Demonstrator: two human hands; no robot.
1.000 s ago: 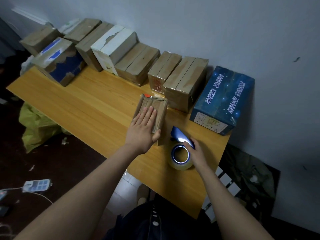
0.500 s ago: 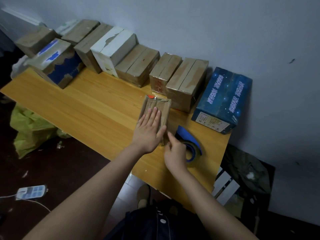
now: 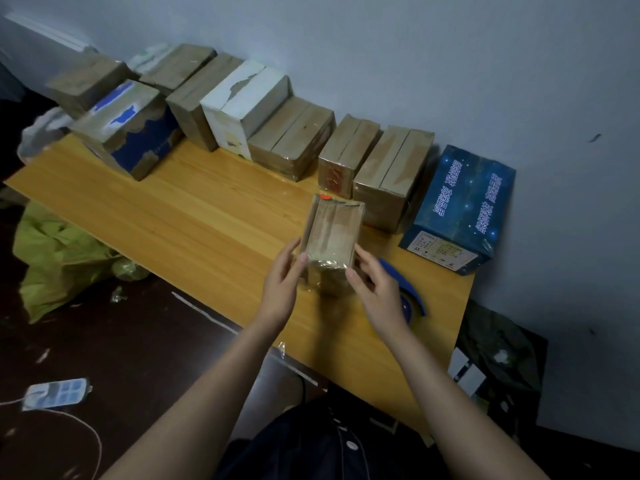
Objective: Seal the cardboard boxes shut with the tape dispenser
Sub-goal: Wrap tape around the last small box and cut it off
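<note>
The left hand [image 3: 282, 289] and right hand [image 3: 377, 292] are clasping the small cardboard box [image 3: 330, 233] near the table's [image 3: 173, 216] right end, each grip holding a side wall. It is probably handling light, stiff and tape-slick. The tape dispenser [image 3: 411, 292] is lying behind the right hand; the blue box [image 3: 464, 209] and row of boxes [image 3: 291, 140] are crowding the far edge.

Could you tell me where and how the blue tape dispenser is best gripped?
Probably by the curved blue back of the tape dispenser, from above and the right: that arc lies exposed, while the right hand, holding the cardboard box, covers its left side.
</note>
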